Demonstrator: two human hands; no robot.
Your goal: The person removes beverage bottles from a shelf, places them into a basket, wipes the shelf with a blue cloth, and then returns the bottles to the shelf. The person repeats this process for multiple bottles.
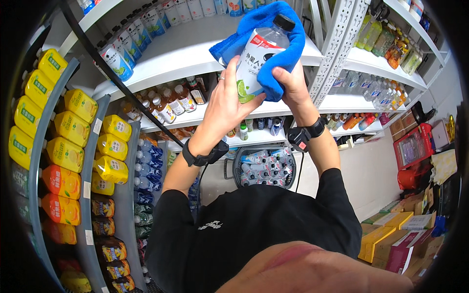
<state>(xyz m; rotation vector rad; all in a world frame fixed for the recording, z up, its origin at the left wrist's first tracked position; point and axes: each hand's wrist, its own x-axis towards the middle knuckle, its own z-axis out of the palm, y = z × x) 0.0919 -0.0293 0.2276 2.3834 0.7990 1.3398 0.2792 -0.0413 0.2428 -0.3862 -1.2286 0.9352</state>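
A plastic drink bottle [253, 58] with a black cap and a white label showing lime slices is tilted up in front of me. My left hand [229, 88] grips its lower left side, fingers along the label. A blue cloth [280, 75] wraps around the bottle's back and right side. My right hand [293, 82] presses the cloth against the bottle. Behind them is a white metal shelf [183, 47] with rows of similar bottles [119, 60] at its left and back. Below my hands, a dark plastic basket [238, 175] holds several bottles of a similar look.
Grey shelves with yellow and orange drink bottles [73, 128] stand at left, behind a black pole [121, 84]. A perforated white upright [335, 47] rises right of my hands. Cardboard boxes [388, 245] and a red-framed box [414, 146] lie at right.
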